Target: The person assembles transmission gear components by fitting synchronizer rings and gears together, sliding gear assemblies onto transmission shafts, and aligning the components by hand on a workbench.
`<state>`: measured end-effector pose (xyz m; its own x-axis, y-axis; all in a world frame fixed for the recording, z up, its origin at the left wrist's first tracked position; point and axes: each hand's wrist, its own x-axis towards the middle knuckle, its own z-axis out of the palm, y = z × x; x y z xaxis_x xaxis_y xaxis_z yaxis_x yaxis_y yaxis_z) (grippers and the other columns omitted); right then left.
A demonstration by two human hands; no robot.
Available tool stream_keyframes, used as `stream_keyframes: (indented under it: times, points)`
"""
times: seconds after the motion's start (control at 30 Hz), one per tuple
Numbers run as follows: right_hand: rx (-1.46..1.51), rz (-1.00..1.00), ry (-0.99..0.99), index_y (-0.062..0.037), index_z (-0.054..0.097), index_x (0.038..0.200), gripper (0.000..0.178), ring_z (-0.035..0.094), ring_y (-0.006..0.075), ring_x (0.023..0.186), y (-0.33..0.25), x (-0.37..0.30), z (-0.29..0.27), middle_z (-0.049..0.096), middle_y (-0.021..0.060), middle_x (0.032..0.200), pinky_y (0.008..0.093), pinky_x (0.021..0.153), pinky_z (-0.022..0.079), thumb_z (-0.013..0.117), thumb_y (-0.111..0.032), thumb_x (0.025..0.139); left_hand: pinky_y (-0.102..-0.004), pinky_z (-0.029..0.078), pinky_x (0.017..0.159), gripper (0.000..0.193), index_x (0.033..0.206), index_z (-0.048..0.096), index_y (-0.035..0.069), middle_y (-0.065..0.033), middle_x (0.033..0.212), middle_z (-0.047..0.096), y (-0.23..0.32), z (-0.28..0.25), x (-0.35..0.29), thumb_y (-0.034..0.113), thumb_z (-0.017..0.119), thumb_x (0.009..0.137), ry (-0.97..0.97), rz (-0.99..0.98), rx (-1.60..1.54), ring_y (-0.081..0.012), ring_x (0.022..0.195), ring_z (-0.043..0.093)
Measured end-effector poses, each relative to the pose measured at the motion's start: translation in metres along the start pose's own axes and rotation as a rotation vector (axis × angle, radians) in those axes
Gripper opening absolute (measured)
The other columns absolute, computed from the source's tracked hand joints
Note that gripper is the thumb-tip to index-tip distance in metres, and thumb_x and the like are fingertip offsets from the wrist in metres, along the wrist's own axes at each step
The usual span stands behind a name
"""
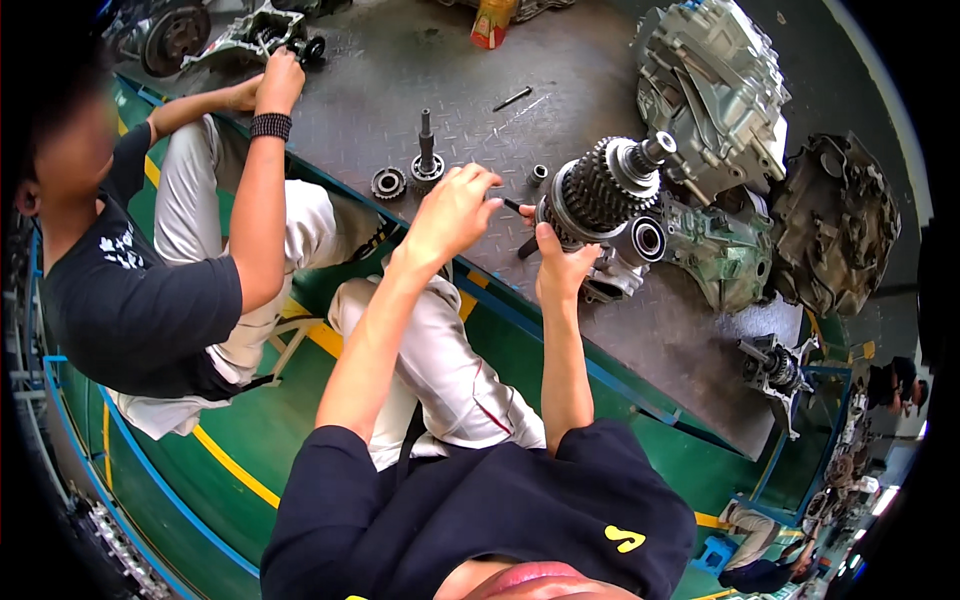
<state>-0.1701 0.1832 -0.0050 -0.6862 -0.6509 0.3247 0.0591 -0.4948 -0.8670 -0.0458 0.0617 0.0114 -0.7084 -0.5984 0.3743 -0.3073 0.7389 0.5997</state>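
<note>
My left hand (455, 212) is closed in a pinch over the near edge of the metal table (360, 60). A short thin black rod (511, 205) sticks out from its fingertips toward the gear shaft. My right hand (563, 262) grips the lower end of a big gear shaft assembly (607, 185), its thumb in front and fingers partly hidden behind. That shaft carries a stack of toothed gears and leans to the upper right. Left of my hands stand a small upright shaft (427, 150) and a loose ring gear (389, 182). A small metal sleeve (539, 174) sits just beyond my fingers.
Aluminium gearbox housings (715, 95) and a brown casing (840, 220) crowd the right side. A bolt (513, 99) and an orange container (492, 24) lie farther back. On the left, a seated co-worker (140, 290) handles another part. A smaller gear unit (780, 372) rests at the right end.
</note>
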Motion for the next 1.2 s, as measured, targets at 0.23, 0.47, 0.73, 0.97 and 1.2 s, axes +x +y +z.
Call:
stream_keyframes:
  times: [0.23,0.47,0.73,0.97,1.2]
  points:
    - [0.043,0.051,-0.020,0.0032,0.055,0.117,0.048,0.070,0.0210,0.090,-0.004,-0.001,-0.004,0.069,0.0112,0.103,0.0335,0.084,0.056,0.074,0.004,0.073,-0.0412,0.051,0.092,0.031,0.114,0.065,0.005,-0.0139,0.116,0.063,-0.032,0.021,0.001,0.004,0.064,0.083,-0.088,-0.017,0.420,-0.0329,0.109,0.059]
    - [-0.054,0.067,0.016,0.0010,0.053,0.121,0.063,0.063,0.0170,0.100,0.014,-0.001,-0.016,0.065,0.0083,0.111,0.0311,0.092,0.050,0.082,0.000,0.064,-0.0420,0.055,0.083,0.024,0.104,0.066,0.004,-0.0111,0.102,0.062,-0.032,0.015,0.006,0.001,0.060,0.081,-0.095,0.014,0.497,-0.0304,0.101,0.060]
    - [-0.016,0.094,0.027,-0.0003,0.050,0.124,0.068,0.062,0.0166,0.102,0.016,0.001,-0.016,0.063,0.0082,0.114,0.0311,0.092,0.050,0.082,0.002,0.064,-0.0459,0.057,0.075,0.014,0.095,0.065,-0.001,-0.0186,0.095,0.065,-0.029,0.023,0.028,0.004,0.058,0.084,-0.247,0.001,0.616,-0.0377,0.090,0.068]
    - [-0.017,0.143,0.020,-0.0007,0.045,0.131,0.075,0.061,0.0180,0.108,0.014,0.002,-0.015,0.061,0.0093,0.120,0.0328,0.097,0.048,0.082,0.001,0.065,-0.0462,0.058,0.075,0.014,0.095,0.063,-0.002,-0.0214,0.093,0.067,-0.034,0.008,0.043,0.005,0.061,0.084,-0.459,0.113,0.599,-0.0415,0.087,0.068]
    - [-0.037,0.157,0.016,-0.0007,0.043,0.134,0.078,0.060,0.0188,0.112,0.012,0.000,-0.017,0.060,0.0103,0.123,0.0336,0.100,0.046,0.081,0.001,0.065,-0.0432,0.054,0.084,0.021,0.095,0.070,-0.004,-0.0225,0.096,0.069,-0.029,-0.007,0.073,0.009,0.070,0.079,-0.301,-0.010,0.370,-0.0373,0.090,0.069]
